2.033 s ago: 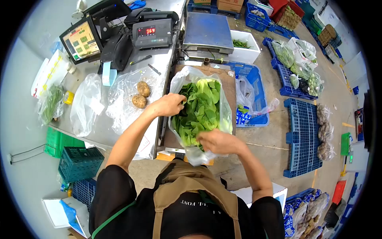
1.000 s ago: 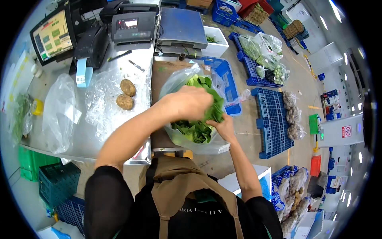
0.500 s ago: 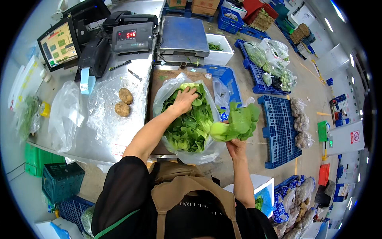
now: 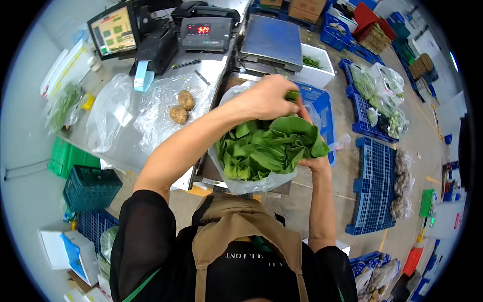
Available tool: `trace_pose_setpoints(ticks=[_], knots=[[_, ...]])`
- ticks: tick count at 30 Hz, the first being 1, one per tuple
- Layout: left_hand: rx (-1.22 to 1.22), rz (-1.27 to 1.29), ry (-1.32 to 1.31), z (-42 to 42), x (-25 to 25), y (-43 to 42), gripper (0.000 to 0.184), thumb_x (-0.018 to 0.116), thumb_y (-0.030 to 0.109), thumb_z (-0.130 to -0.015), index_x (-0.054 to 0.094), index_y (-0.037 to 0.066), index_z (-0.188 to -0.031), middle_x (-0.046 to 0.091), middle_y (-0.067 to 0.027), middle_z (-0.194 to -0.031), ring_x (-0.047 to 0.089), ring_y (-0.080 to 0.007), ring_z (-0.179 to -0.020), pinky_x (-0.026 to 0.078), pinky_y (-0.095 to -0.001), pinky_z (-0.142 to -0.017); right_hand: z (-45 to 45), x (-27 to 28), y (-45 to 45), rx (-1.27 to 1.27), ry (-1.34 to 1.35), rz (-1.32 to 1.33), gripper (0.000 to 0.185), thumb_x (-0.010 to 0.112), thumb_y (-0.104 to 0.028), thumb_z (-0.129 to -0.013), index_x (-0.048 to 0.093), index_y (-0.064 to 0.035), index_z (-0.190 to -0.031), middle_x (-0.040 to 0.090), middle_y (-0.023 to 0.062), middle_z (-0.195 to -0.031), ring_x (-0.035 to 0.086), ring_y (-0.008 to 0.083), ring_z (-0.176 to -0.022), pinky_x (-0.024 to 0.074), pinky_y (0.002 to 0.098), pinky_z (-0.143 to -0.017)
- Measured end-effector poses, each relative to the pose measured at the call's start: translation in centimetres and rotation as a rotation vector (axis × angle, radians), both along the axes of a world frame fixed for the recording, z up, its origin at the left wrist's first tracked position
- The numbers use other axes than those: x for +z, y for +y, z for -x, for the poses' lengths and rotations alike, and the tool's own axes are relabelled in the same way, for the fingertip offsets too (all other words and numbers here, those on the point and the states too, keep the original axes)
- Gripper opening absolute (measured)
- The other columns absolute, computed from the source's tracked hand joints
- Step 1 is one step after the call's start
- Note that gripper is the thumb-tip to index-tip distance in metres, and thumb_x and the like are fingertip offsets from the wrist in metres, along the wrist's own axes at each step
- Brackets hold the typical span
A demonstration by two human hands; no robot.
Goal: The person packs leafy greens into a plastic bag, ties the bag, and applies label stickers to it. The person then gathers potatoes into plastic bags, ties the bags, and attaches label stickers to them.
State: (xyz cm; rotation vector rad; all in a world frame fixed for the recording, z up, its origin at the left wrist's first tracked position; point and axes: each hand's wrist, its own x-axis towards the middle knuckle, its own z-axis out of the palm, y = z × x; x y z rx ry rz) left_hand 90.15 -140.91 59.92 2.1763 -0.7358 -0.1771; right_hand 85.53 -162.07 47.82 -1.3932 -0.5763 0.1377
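Note:
Leafy greens [image 4: 266, 148] fill a clear plastic bag [image 4: 241, 186] on the brown-topped scale platform in front of me. My left hand [image 4: 271, 98] is closed over the top end of the greens, with a bit of green leaf at its fingertips. On the right side my right hand [image 4: 314, 151] is wrapped round a leafy bunch above the bag; the leaves hide part of its fingers. The bag's far edge lies under my left forearm. The scale display [image 4: 204, 30] shows lit red digits.
Two potatoes [image 4: 182, 106] lie on plastic film on the metal counter [image 4: 126, 146] to the left, near a monitor [image 4: 113, 30]. A blue crate [image 4: 327, 121] stands behind the bag. To the right are blue pallets [image 4: 373, 186] and a white box [image 4: 317, 70] of green vegetables.
My right hand has brought its bunch from the right side back over the bag. My left hand has moved from the leaves inside the bag up and right to the bunch.

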Motion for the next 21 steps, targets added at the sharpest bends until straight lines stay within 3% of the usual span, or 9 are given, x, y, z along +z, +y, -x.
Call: trace_pose_setpoints(ticks=[2,4,7,10,11,12,14,17,21], knots=[[-0.035,0.018,-0.009,0.1,0.3,-2.2,0.026,0.065,0.020,-0.074,0.066,0.000,-0.090,0.066,-0.0192,-0.084,0.063,-0.0293,-0.078,0.048,-0.0358,-0.073,-0.6,-0.2,-0.7,-0.020,-0.125,0.231,0.106,0.089,-0.034,-0.049,0.037,-0.0055,-0.136,0.048,0.0112,-0.132,0.050,0.0253,-0.118,0.0421,0.0438,-0.100],[-0.055,0.125,0.135,0.3,1.3,-2.7,0.032,0.063,0.027,-0.081,0.064,0.000,-0.098,0.066,-0.0173,-0.090,0.063,-0.0244,-0.081,0.048,-0.0358,-0.074,0.0,-0.9,-0.9,0.038,0.208,-0.118,0.102,0.089,-0.035,-0.049,0.040,-0.0056,-0.133,0.051,0.0106,-0.127,0.052,0.0250,-0.115,0.0434,0.0435,-0.099],[-0.023,0.472,0.341,0.7,0.2,-1.8,0.040,0.057,0.032,-0.089,0.060,-0.001,-0.110,0.066,-0.0144,-0.095,0.061,-0.0183,-0.082,0.048,-0.0325,-0.071,1.5,-4.5,-2.0,-0.052,0.451,-0.650,0.053,0.061,-0.033,-0.084,0.047,-0.0045,-0.127,0.054,0.0141,-0.121,0.053,0.0318,-0.112,0.0413,0.0458,-0.100],[0.145,-0.229,0.010,-1.6,-10.3,0.0,0.028,0.063,0.021,-0.082,0.063,-0.002,-0.098,0.066,-0.0193,-0.095,0.064,-0.0269,-0.083,0.051,-0.0388,-0.076,4.6,-7.6,-3.6,0.064,0.492,-1.157,0.047,0.047,-0.038,-0.093,0.047,-0.0087,-0.129,0.053,0.0166,-0.122,0.047,0.0371,-0.117,0.0299,0.0522,-0.107],[0.264,-0.438,0.244,-1.0,-12.3,-0.2,0.033,0.065,0.014,-0.078,0.059,0.000,-0.108,0.063,-0.0218,-0.100,0.063,-0.0328,-0.090,0.050,-0.0428,-0.080,5.4,-8.8,-4.1,0.135,0.415,-1.138,0.048,0.045,-0.040,-0.092,0.047,-0.0115,-0.131,0.049,0.0181,-0.128,0.044,0.0388,-0.121,0.0208,0.0561,-0.109],[0.364,-0.517,0.189,-0.9,-16.2,-0.9,0.051,0.067,0.009,-0.074,0.050,0.008,-0.121,0.056,-0.0228,-0.113,0.056,-0.0347,-0.105,0.045,-0.0452,-0.089,6.5,-9.4,-4.8,0.095,0.419,-1.129,0.048,0.044,-0.040,-0.093,0.047,-0.0110,-0.131,0.049,0.0183,-0.128,0.043,0.0387,-0.122,0.0194,0.0569,-0.109],[0.410,-0.589,-0.348,-0.6,-20.9,-2.3,0.065,0.066,0.009,-0.072,0.041,0.018,-0.130,0.053,-0.0190,-0.120,0.052,-0.0399,-0.109,0.043,-0.0453,-0.090,8.1,-10.2,-6.3,0.021,0.420,-1.111,0.048,0.043,-0.040,-0.093,0.048,-0.0101,-0.130,0.049,0.0188,-0.129,0.043,0.0385,-0.123,0.0167,0.0586,-0.109],[0.326,-0.476,-0.583,-3.7,-24.1,-4.4,0.065,0.072,0.008,-0.067,0.047,0.021,-0.125,0.047,-0.0193,-0.126,0.045,-0.0332,-0.121,0.039,-0.0472,-0.095,9.3,-8.0,-6.1,-0.126,0.474,-1.110,0.045,0.047,-0.042,-0.091,0.056,-0.0090,-0.120,0.055,0.0190,-0.119,0.049,0.0392,-0.115,0.0258,0.0586,-0.105],[0.053,-0.023,-0.424,-8.0,-28.3,-3.5,0.045,0.061,0.006,-0.077,0.052,0.014,-0.121,0.054,-0.0162,-0.119,0.052,-0.0322,-0.108,0.042,-0.0381,-0.091,10.1,-5.8,-6.6,-0.243,0.448,-1.020,0.042,0.048,-0.042,-0.090,0.059,-0.0080,-0.113,0.058,0.0147,-0.110,0.052,0.0358,-0.110,0.0334,0.0564,-0.102]])
